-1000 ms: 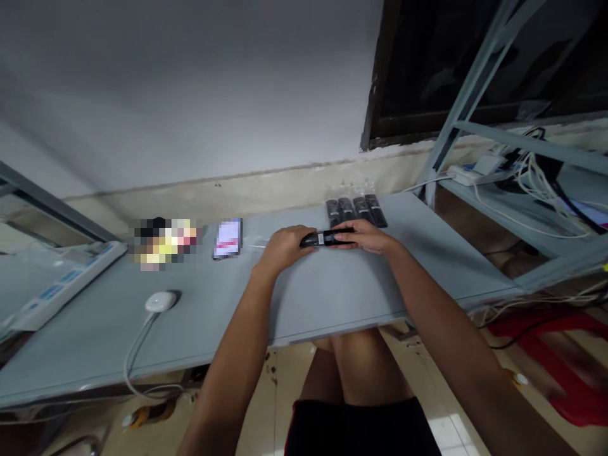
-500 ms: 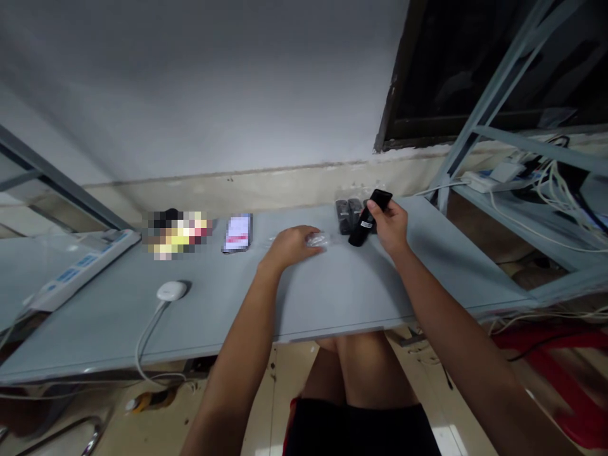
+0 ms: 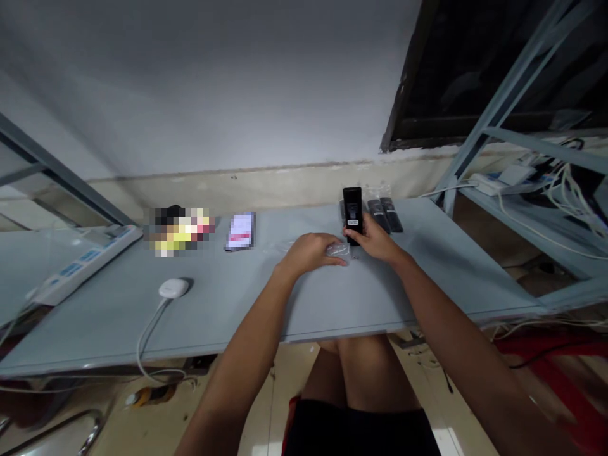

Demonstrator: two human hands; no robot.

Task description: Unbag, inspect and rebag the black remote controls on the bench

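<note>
My right hand grips the lower end of a slim black remote control, held upright with a small white label facing me. My left hand is curled around a clear plastic bag on the table; the bag's mouth end lies close to the remote's lower end. Behind my right hand, several more dark remotes in clear bags lie side by side near the wall. One of them is mostly hidden by the held remote.
A phone with a lit screen lies left of my hands, beside a blurred-out colourful item. A white round charger with a cable sits nearer the front edge. Power strips and tangled cables flank the grey table.
My right hand has moved left and turned the remote more upright, bringing it beside the bag. My left hand has shifted right with the bag.
</note>
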